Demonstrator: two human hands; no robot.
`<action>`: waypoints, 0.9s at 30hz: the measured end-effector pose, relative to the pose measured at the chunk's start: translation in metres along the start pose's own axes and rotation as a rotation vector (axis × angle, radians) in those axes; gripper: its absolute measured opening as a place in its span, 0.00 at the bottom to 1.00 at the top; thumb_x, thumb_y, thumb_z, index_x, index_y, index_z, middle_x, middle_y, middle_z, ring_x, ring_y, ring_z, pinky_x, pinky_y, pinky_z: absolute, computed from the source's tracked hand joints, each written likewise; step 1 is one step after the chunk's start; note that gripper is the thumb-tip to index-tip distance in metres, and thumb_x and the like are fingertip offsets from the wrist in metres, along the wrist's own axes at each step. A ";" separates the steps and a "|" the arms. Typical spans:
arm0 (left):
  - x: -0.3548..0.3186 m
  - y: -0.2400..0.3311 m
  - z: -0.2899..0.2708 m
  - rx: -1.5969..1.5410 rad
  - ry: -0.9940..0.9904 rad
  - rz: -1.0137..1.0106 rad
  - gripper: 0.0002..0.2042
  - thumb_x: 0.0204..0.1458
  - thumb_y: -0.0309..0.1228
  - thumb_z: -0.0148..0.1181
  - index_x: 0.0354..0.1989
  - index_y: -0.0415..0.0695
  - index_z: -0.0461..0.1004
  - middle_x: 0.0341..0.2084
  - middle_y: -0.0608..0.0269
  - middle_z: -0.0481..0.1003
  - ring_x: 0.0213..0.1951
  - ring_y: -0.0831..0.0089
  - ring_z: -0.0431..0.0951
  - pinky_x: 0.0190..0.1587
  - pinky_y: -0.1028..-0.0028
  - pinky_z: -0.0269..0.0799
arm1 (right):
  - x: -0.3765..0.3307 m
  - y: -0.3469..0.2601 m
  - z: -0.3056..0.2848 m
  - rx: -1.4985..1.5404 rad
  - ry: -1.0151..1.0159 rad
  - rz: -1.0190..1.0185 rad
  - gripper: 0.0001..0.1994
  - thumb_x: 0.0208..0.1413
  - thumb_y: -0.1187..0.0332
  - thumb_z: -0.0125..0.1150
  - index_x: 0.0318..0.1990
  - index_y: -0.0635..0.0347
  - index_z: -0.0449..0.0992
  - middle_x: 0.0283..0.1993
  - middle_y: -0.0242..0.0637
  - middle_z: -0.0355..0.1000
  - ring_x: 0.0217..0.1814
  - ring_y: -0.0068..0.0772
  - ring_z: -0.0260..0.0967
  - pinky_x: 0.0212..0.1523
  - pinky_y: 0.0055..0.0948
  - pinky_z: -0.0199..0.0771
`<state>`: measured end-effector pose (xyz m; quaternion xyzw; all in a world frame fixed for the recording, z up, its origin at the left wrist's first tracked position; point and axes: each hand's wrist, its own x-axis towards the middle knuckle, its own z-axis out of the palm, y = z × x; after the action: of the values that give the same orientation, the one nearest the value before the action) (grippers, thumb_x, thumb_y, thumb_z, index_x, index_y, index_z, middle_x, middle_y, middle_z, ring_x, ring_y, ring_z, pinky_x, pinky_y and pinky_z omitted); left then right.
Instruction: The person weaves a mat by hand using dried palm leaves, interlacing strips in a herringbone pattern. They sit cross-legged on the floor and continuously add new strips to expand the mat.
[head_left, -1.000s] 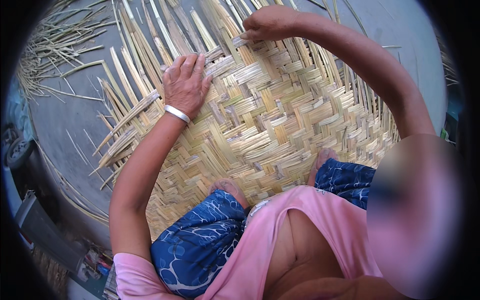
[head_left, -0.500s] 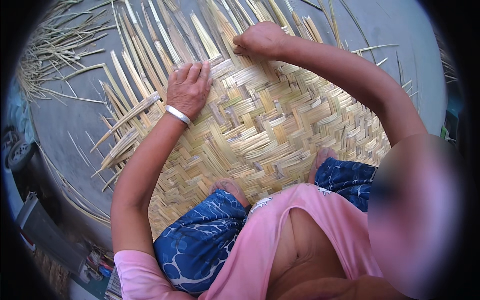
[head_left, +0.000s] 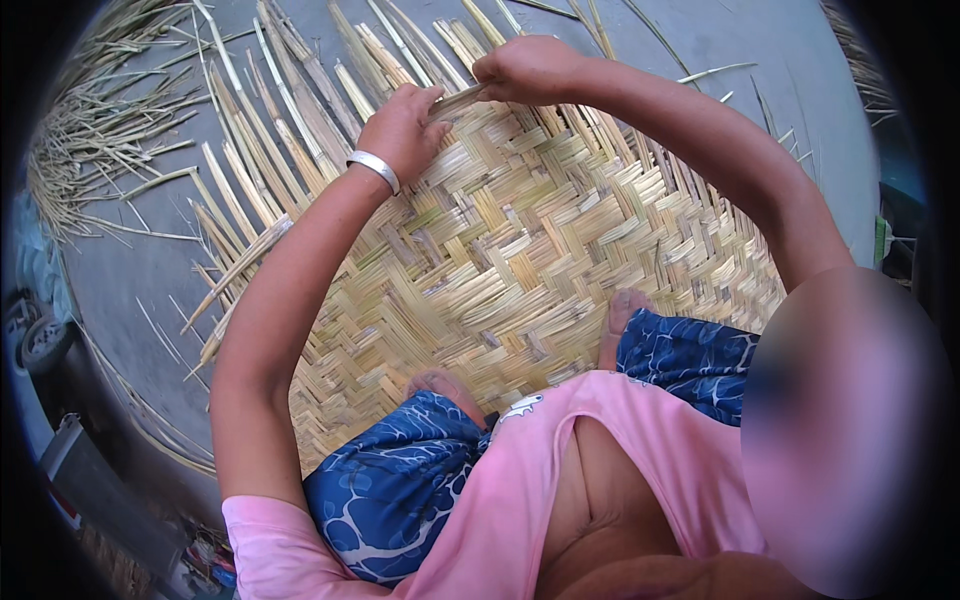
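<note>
Nearest the camera are the person's pink shirt (head_left: 600, 470) and blue patterned trousers (head_left: 400, 490), with both bare feet planted on the woven bamboo mat (head_left: 500, 260) that spreads over the grey floor (head_left: 780, 90). Beyond the knees the left forearm runs up to the left hand (head_left: 400, 128), which wears a silver bangle (head_left: 374, 168); its fingers are pinched shut on the near end of a single flat bamboo strip (head_left: 462, 100) at the mat's far, unfinished edge. The right hand (head_left: 528, 70) comes in from the other side, curled closed on the same strip, so it is held between the two hands just above the weave. Past them the loose strip ends (head_left: 300, 90) fan out unwoven, and a heap of thin spare slivers (head_left: 90, 130) lies well apart at the far left. The likely risks: the strip could kink or split if bent too sharply, a raw edge could cut a finger, or a neighbouring loose end could slip out of its row and leave a gap.
</note>
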<state>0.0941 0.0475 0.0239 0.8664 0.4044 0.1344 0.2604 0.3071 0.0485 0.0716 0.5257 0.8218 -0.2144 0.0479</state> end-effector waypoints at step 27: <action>0.027 0.013 -0.015 -0.755 0.148 -0.697 0.08 0.43 0.28 0.57 0.17 0.38 0.68 0.12 0.61 0.71 0.12 0.74 0.74 0.15 0.76 0.67 | 0.071 0.031 0.002 1.394 -0.003 0.456 0.23 0.42 0.57 0.68 0.37 0.66 0.67 0.30 0.40 0.69 0.25 0.22 0.72 0.26 0.22 0.77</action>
<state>0.1128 0.0661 0.0438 0.5140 0.6098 0.2371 0.5547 0.3030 0.1182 0.0386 0.5917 0.3647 -0.6729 -0.2533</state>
